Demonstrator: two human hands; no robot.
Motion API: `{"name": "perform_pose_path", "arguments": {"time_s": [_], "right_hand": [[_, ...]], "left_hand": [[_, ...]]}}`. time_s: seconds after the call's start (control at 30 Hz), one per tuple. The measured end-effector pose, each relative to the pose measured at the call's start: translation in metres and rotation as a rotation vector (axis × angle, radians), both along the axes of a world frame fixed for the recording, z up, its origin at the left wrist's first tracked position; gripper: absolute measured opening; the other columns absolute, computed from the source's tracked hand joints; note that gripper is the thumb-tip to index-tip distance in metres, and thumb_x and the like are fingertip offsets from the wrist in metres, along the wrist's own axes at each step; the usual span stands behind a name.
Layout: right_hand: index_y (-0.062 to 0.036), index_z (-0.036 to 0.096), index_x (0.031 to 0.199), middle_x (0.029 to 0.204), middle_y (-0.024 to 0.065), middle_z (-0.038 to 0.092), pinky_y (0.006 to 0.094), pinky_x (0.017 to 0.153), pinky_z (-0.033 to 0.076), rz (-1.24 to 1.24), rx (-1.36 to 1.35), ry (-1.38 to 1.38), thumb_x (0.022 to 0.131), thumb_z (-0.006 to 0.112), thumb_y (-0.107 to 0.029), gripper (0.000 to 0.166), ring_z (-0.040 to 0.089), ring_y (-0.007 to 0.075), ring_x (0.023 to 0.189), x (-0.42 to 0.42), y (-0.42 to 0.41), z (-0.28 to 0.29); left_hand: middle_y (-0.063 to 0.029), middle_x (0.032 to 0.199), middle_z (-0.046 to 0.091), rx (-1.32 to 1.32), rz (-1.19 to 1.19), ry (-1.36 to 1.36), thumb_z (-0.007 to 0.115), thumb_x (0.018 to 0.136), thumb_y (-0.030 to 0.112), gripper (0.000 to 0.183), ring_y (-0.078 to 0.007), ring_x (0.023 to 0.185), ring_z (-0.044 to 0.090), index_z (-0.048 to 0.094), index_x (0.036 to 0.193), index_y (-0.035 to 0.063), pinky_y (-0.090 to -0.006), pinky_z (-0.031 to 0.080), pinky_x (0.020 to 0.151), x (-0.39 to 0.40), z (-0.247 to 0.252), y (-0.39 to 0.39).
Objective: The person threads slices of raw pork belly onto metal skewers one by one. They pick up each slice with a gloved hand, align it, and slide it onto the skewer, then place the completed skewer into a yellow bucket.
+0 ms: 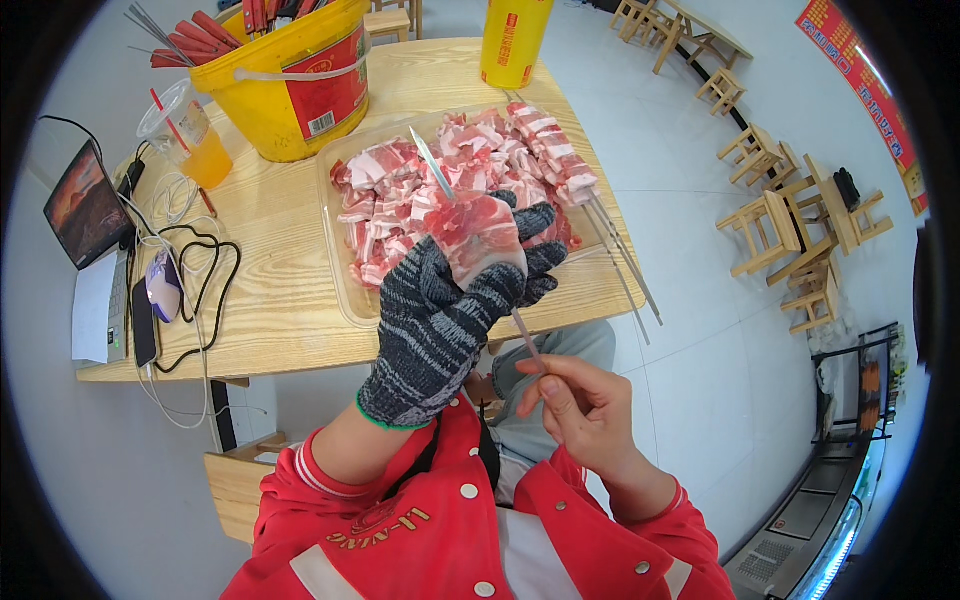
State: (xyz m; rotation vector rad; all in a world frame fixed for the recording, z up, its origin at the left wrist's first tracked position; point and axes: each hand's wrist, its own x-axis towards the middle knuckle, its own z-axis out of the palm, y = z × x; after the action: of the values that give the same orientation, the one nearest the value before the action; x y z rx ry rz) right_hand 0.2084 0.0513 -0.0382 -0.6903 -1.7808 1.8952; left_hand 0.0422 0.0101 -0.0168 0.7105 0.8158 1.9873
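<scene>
My left hand point(457, 315), in a dark grey knit work glove with a green cuff edge, grips a slice of raw meat point(480, 229). A flat metal skewer point(431, 161) runs through the slice; its pointed end sticks out above the meat. With thumb and fingertips, my bare right hand point(581, 405) holds the skewer's lower shaft below the glove. Behind the glove lies a clear plastic tray point(327, 247) heaped with cut raw pork pieces point(382, 202). Loaded meat skewers point(551, 150) rest along the tray's right side, with their bare metal ends point(626, 259) reaching past the table edge.
A yellow bucket point(262, 112) with red-handled tools point(202, 37) stands behind the tray, near a cup of orange drink point(206, 161). A yellow cylinder point(516, 41) stands at the back. Left are a laptop point(90, 206), mouse point(163, 285), phone point(145, 322) and cables on the wooden table point(285, 300).
</scene>
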Motion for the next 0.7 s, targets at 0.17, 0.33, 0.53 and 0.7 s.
{"name": "perform_pose_path", "arguments": {"time_s": [0.17, 0.33, 0.53, 0.7], "right_hand": [[0.0045, 0.057, 0.107, 0.073, 0.0080, 0.063, 0.0161, 0.039, 0.034, 0.001, -0.021, 0.035, 0.091, 0.046, -0.003, 0.021, 0.044, 0.0021, 0.042, 0.001, 0.000, -0.001], [0.0049, 0.057, 0.107, 0.073, 0.0074, 0.064, 0.0161, 0.038, 0.035, 0.008, 0.001, -0.018, 0.091, 0.046, -0.002, 0.021, 0.045, 0.0019, 0.043, -0.001, 0.001, -0.005], [0.0047, 0.058, 0.103, 0.070, 0.0052, 0.063, 0.0164, 0.040, 0.033, -0.017, -0.009, -0.063, 0.090, 0.046, -0.001, 0.019, 0.044, 0.0007, 0.045, -0.002, 0.002, -0.003], [0.0046, 0.058, 0.099, 0.069, 0.0050, 0.062, 0.0165, 0.043, 0.033, -0.064, 0.010, -0.065, 0.089, 0.046, -0.001, 0.016, 0.045, 0.0007, 0.049, -0.006, 0.003, 0.000]], "left_hand": [[-0.0216, 0.124, 0.048, -0.014, 0.027, 0.145, 0.052, 0.087, 0.011, 0.047, -0.0335, 0.108, 0.053, 0.035, 0.130, 0.0012, -0.0429, 0.046, 0.090, -0.017, -0.001, -0.002], [-0.0240, 0.120, 0.050, -0.084, 0.040, 0.113, 0.043, 0.093, 0.024, 0.042, -0.0342, 0.106, 0.054, 0.040, 0.124, -0.0031, -0.0448, 0.045, 0.091, -0.024, 0.006, 0.000], [-0.0218, 0.112, 0.055, 0.059, -0.014, -0.135, 0.045, 0.093, 0.021, 0.037, -0.0292, 0.098, 0.058, 0.045, 0.118, -0.0055, -0.0386, 0.048, 0.086, -0.018, -0.004, 0.003], [-0.0183, 0.107, 0.058, 0.067, 0.049, 0.006, 0.045, 0.094, 0.021, 0.035, -0.0228, 0.092, 0.060, 0.048, 0.116, -0.0050, -0.0341, 0.049, 0.082, -0.007, -0.010, 0.005]]}}
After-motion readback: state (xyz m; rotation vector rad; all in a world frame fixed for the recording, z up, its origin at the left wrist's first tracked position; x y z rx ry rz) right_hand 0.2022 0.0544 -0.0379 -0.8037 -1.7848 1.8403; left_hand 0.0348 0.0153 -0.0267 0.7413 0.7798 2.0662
